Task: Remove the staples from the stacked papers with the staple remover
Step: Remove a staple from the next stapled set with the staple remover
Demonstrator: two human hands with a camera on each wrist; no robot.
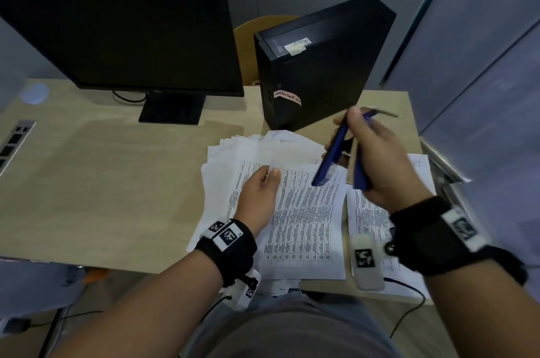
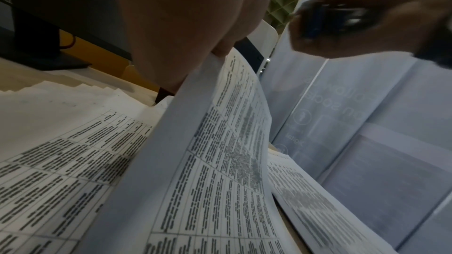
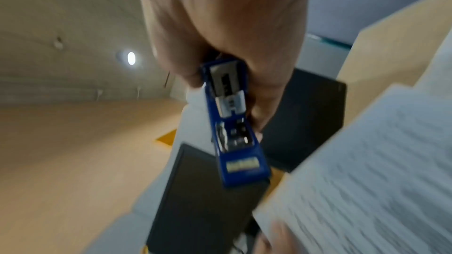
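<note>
Printed papers lie fanned in a loose stack [image 1: 263, 153] on the desk, with a table-printed sheaf [image 1: 306, 226] on top. My left hand [image 1: 263, 185] pinches the top corner of that sheaf [image 2: 220, 123] and lifts it off the pages below. My right hand [image 1: 371, 153] is raised above the papers and grips a blue staple remover [image 1: 333, 156], which looks like a blue stapler hinged wide apart. Its metal inside [image 3: 231, 107] faces the wrist camera. A second printed sheet [image 1: 371, 217] lies to the right, under my right wrist.
A black monitor [image 1: 122, 30] stands at the back left on the wooden desk [image 1: 102, 182]. A black computer case [image 1: 315, 65] stands upright just behind the papers. Grey partition panels [image 1: 482, 65] close off the right side. A power strip [image 1: 14, 141] sits at the left edge.
</note>
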